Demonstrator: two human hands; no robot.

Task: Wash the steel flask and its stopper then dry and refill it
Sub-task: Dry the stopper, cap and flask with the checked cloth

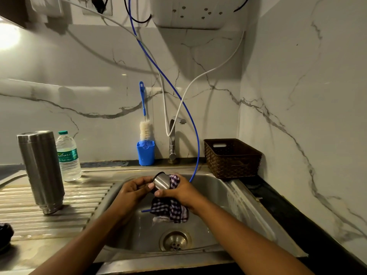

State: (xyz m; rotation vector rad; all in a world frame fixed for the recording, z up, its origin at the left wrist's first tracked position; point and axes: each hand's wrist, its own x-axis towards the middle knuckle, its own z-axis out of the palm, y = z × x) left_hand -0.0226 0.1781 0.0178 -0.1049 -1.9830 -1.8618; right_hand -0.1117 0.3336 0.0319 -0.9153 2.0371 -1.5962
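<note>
The steel flask [42, 171] stands upside down on the ribbed drainboard [19, 211] at the left. Over the sink basin [218, 205], my left hand [131, 190] holds the small steel stopper cap [161, 181] with fingers and thumb curled round it. My right hand [182, 192] grips a purple-and-white checked cloth [172, 210] and presses it against the cap's right side. The rest of the cloth hangs down below my hands.
A plastic water bottle [68, 155] stands behind the flask. A blue holder with a bottle brush [145, 143], the tap [172, 139] and a brown basket [232, 157] line the back. A blue hose [195, 139] drops into the sink. The drain [175, 241] lies below my hands.
</note>
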